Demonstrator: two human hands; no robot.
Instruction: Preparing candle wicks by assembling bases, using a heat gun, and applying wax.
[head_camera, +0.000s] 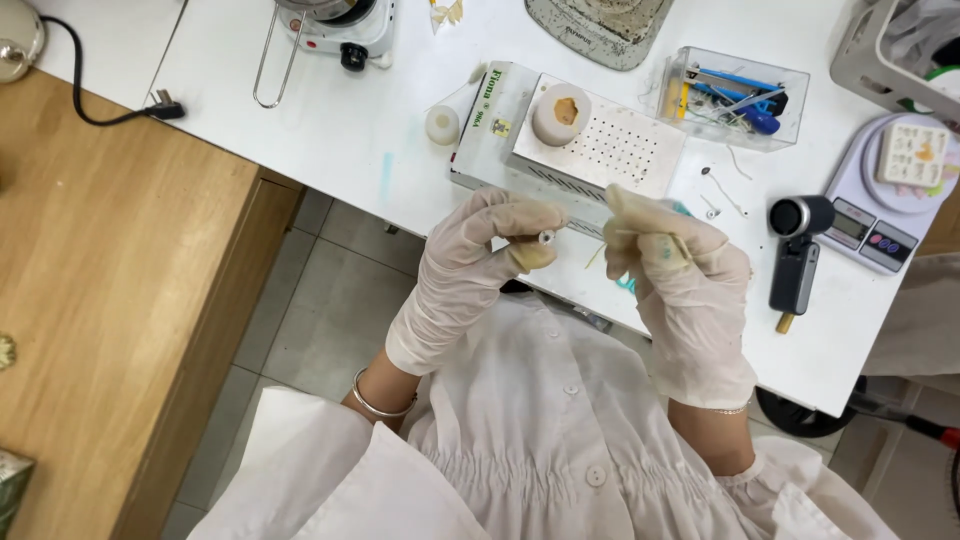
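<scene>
Mid-assembly at the near bench (330, 130) edge: left hand (470, 265) pinching a small white tube (545, 238), right hand (670, 265) pinching a thin stick (596, 256). Probably needs steady alignment.

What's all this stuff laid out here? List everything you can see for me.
white table: one, across the top
perforated box: one, white, table middle
wax-like disc: one, cream, on the box
small round pot: one, white, left of the box
clear tray of pens: one, blue contents, upper right
kitchen scale: one, pale, far right
black handheld device: one, right of the hands
hotplate: one, white, top edge
wooden counter: one, tan, left
left hand: gloved, fingers pinching a small metal-tipped piece
right hand: gloved, holding a thin stick
</scene>
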